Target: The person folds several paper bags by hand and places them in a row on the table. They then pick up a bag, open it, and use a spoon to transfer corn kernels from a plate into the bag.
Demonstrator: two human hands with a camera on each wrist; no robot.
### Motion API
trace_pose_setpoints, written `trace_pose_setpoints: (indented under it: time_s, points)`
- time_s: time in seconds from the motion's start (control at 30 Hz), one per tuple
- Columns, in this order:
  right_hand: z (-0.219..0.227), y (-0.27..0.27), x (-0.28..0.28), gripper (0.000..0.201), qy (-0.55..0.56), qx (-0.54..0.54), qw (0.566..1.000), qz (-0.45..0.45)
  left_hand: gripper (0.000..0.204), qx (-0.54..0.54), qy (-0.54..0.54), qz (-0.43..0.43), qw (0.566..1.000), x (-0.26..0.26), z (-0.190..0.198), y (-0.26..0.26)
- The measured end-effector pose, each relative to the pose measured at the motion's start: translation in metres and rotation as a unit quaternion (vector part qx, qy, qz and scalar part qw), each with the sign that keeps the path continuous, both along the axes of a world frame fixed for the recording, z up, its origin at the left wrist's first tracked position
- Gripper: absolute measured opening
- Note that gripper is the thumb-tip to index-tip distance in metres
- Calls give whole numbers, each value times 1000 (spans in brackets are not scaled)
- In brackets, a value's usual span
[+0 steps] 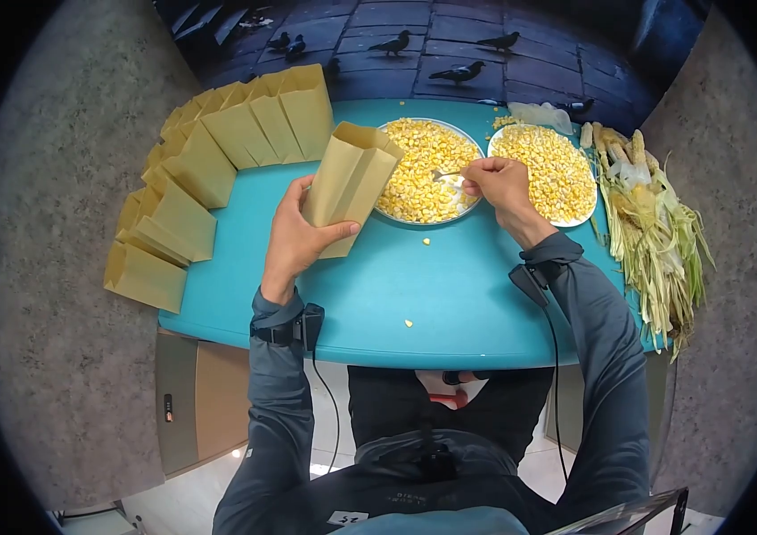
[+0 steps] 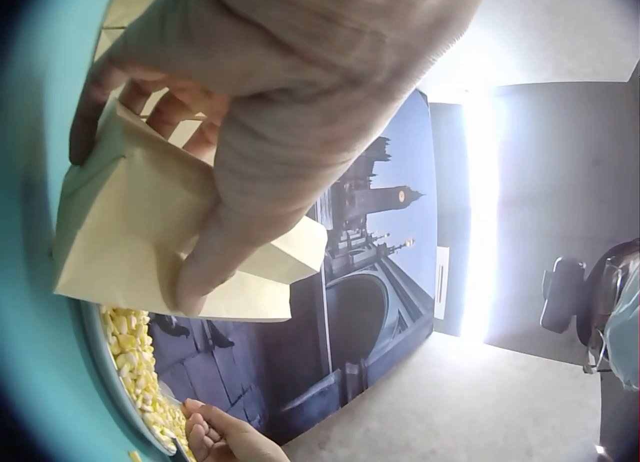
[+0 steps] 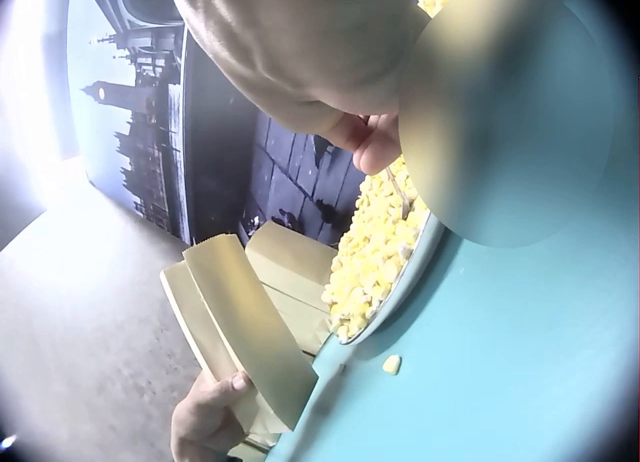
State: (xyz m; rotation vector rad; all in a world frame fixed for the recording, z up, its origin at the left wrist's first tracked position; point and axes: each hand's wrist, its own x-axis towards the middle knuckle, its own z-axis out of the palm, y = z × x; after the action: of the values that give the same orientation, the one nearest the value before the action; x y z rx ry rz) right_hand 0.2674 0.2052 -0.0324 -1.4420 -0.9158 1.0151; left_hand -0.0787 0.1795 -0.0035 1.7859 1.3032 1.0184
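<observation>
My left hand (image 1: 296, 234) grips an upright, slightly tilted brown paper bag (image 1: 356, 178), thumb across its near side and fingers round the far side. The bag's top is unfolded; its inside is mostly hidden. My right hand (image 1: 505, 189) pinches the thin handle of a small metal utensil (image 3: 405, 206) between thumb and fingers. Its head is at the yellow corn kernels (image 1: 418, 152) on the nearer round plate (image 1: 432, 221); I cannot tell whether it is a spoon or a fork. A pale patch of plate shows beside the utensil.
More paper bags (image 1: 160, 218) stand in a curved row on the left and back left. Right of the first plate is a second plate (image 1: 575, 223) heaped with kernels. Corn husks and cobs (image 1: 650, 214) lie at the right edge. Loose kernels (image 1: 426, 242) dot the teal table (image 1: 360, 312).
</observation>
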Motion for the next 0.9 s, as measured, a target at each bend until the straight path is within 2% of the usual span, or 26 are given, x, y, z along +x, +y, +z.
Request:
trace_pose_setpoints:
  time_s: [0.13,0.3,0.57,0.77,0.9]
  points:
    - [7,1,-2,13,-57,6,998,15,94,7,11,16,1000,-2,-3,2]
    - [0,3,-9,21,33,-8,999,2,95,4,18,5,1000,-2,-5,2]
    - [9,-3,1,17,53,19,998,-21,93,9,31,-6,999,-1,-8,2]
    - [48,-5,8,17,63,62,996,9,95,-22,13,1,1000,-2,-13,3]
    - [93,-16,-4,16,41,77,994,58,98,-23,17,0,1000,-3,-17,6]
